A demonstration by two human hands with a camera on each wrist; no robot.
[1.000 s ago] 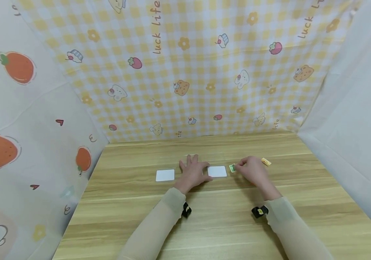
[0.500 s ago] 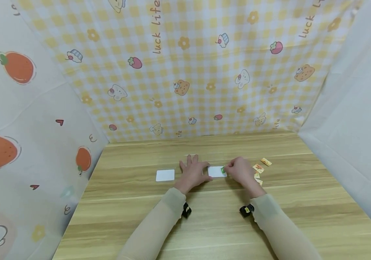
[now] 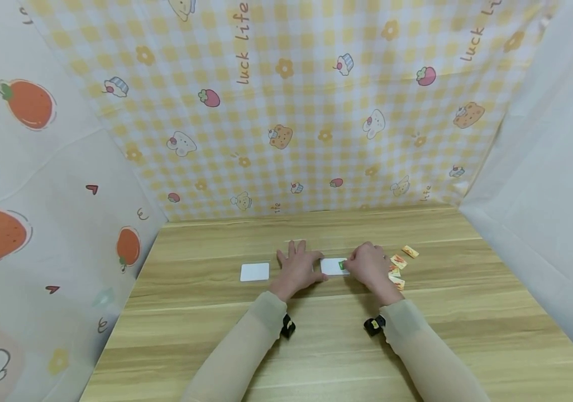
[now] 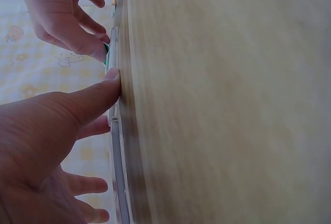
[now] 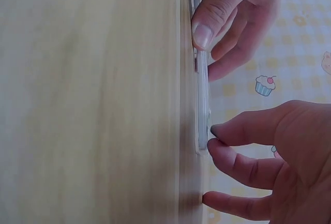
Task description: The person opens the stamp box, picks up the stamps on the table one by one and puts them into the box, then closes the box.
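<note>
A white card (image 3: 330, 267) lies at the middle of the table, edge-on in the right wrist view (image 5: 202, 100) with a clear rim around it. My left hand (image 3: 297, 268) holds its left end between thumb and index finger, the other fingers spread beyond. My right hand (image 3: 368, 267) pinches a small green picture piece (image 3: 342, 265) over the right half of the white card. The green piece (image 4: 106, 53) shows under the right fingertips in the left wrist view, tilted against the card's face and partly hidden by them.
Another white card (image 3: 254, 272) lies left of my left hand. Several small orange-and-yellow picture pieces (image 3: 398, 261) are scattered right of my right hand. The wooden table (image 3: 316, 346) ends at a checked cloth (image 3: 306, 156) behind, with white cloth on both sides.
My right hand has moved left with the green piece, from beside the white card to over its right half, uncovering the orange-and-yellow pieces. My left hand has stayed in place.
</note>
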